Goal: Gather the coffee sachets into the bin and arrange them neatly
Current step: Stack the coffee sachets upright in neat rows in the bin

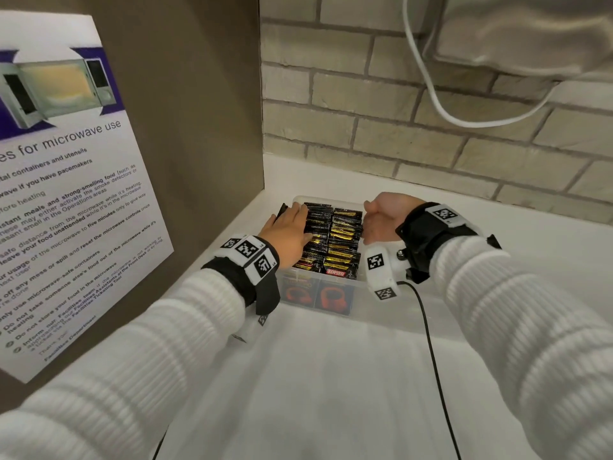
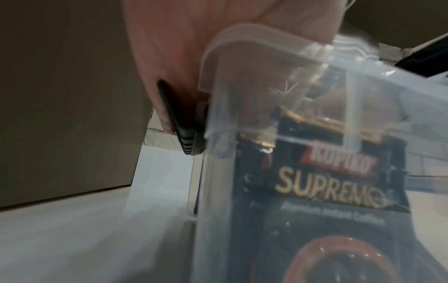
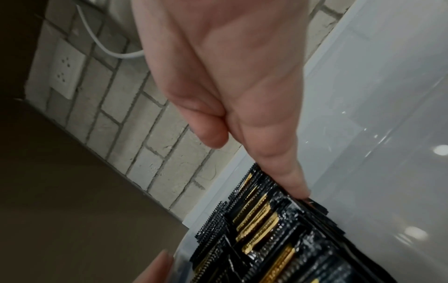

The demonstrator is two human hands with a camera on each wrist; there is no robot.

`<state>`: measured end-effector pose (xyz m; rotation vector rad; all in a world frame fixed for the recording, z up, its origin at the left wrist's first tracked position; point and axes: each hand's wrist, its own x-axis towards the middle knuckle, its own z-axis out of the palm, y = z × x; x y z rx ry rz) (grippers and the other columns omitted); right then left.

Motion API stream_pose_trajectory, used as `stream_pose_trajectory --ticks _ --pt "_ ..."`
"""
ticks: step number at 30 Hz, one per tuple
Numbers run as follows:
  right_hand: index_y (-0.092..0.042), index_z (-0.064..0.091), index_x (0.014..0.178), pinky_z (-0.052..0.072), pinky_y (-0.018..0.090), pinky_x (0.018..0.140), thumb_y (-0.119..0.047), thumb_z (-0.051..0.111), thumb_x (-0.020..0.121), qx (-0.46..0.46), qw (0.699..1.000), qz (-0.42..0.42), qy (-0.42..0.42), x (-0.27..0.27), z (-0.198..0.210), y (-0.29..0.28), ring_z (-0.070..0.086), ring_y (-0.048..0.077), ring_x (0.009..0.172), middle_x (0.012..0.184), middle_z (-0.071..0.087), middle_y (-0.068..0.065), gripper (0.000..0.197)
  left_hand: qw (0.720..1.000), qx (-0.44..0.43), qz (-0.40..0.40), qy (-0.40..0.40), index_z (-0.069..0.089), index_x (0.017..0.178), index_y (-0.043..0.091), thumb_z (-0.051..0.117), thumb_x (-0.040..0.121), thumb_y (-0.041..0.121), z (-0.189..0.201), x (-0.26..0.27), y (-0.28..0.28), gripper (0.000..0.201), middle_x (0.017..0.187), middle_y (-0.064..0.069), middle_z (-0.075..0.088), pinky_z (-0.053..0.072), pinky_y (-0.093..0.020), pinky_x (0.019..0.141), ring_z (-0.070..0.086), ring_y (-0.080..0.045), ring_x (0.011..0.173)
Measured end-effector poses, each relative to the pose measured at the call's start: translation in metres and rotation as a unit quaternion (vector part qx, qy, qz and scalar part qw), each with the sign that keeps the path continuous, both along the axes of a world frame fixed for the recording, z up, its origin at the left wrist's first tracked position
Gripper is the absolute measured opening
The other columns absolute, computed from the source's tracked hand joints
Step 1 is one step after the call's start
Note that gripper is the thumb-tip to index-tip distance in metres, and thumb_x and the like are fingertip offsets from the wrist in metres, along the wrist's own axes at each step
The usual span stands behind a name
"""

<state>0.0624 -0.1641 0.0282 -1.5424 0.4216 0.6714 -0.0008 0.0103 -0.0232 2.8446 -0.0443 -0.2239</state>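
A clear plastic bin (image 1: 360, 303) stands on the white counter, packed with two rows of upright black-and-gold coffee sachets (image 1: 345, 234). My left hand (image 1: 285, 224) straddles the bin's left rim. Its fingers reach down outside the wall and hold one black sachet (image 1: 282, 209) edge-on against the bin's corner (image 2: 242, 44); that sachet (image 2: 178, 122) hangs clear of the counter. The thumb lies over the left row. My right hand (image 1: 381, 220) stands flat, palm facing left, at the bin's right side. One straight fingertip (image 3: 295, 187) touches the right row's tops (image 3: 266, 229).
A brown panel with a microwave-use poster (image 1: 66, 194) rises close on the left. A brick wall (image 1: 431, 144) with a white cable (image 1: 428, 78) and a socket (image 3: 65, 69) stands behind. A black cable (image 1: 431, 343) runs across the white counter (image 1: 331, 376) from my right wrist.
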Motion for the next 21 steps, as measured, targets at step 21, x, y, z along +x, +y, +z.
stream_pose_trajectory --ticks 21 --pt "-0.003 0.002 0.148 0.028 0.053 0.107 -0.035 0.034 0.099 0.026 0.999 0.032 0.028 0.018 -0.012 -0.007 0.022 0.033 0.139 0.153 0.014 0.019 0.067 0.997 -0.076 0.021 -0.011 0.008 0.148 0.009 0.031 0.099 0.014 -0.001 0.003 0.003 0.054 0.156 -0.012 0.013 0.006 -0.037 0.118 0.018 -0.025 0.143"
